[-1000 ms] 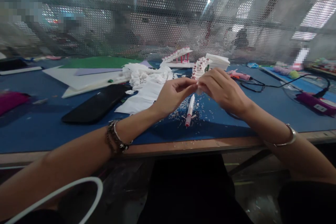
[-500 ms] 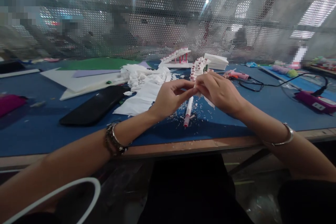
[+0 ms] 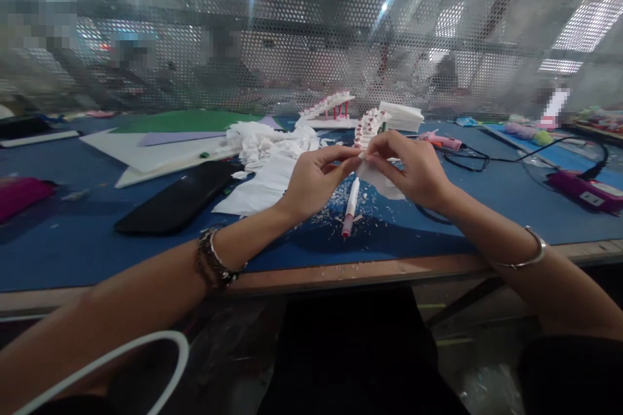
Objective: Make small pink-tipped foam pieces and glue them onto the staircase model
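Observation:
My left hand [image 3: 314,183] and my right hand [image 3: 413,168] meet above the table, thumbs and fingers pinched together on a piece of white tissue paper [image 3: 384,181]. The tissue hangs below my right fingers. Just beneath lies a white marker with a red end [image 3: 351,206], among small white shavings. Behind my hands a curved white model with dark red dots [image 3: 370,124] stands partly hidden. To the left of it are a heap of crumpled white tissue [image 3: 272,142] and a flat tissue sheet [image 3: 253,191].
A black phone-like slab [image 3: 180,198] lies left, by white boards [image 3: 121,148] and a green sheet [image 3: 185,119]. Farther back stands a white model on red posts [image 3: 331,109]. At right are a pink glue gun [image 3: 442,141], a black cable [image 3: 516,157] and a purple power strip [image 3: 584,193].
My right hand has turned slightly, and more of the white tissue now shows spread below its fingers. My left hand stays nearly in place.

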### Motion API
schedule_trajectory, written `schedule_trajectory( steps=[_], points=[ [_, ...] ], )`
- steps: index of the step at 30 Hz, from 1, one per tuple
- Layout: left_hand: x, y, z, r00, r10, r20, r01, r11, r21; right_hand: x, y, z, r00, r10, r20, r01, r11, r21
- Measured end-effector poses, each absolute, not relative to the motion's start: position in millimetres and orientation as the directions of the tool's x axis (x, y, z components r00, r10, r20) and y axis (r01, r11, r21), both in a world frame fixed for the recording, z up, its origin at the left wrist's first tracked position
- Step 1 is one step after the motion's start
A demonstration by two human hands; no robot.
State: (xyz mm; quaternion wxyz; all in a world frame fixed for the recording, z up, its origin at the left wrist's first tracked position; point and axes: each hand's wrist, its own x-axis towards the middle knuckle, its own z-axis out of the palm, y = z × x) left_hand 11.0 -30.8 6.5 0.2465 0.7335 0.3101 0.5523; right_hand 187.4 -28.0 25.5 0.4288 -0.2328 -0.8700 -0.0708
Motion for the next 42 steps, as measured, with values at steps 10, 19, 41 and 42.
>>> schedule_trajectory(
  steps=[10,19,41,42],
  points=[
    [8,-35,13,0.204,0.725,0.658,0.076,-0.682,0.727,182,-38,24,-0.362,0.445,0.819,0.275,0.891,-0.362],
    [5,-35,20,0.278,0.717,0.639,0.085,-0.681,0.727,182,-37,27,-0.387,0.527,0.757,0.181,0.848,-0.498],
    [5,-34,17,0.303,0.686,0.661,0.025,-0.699,0.714,183,-41,28,-0.398,0.414,0.819,0.223,0.909,-0.352],
    [5,-33,16,0.307,0.684,0.662,0.008,-0.697,0.717,183,-41,28,-0.402,0.407,0.820,0.221,0.912,-0.345]
  ],
)
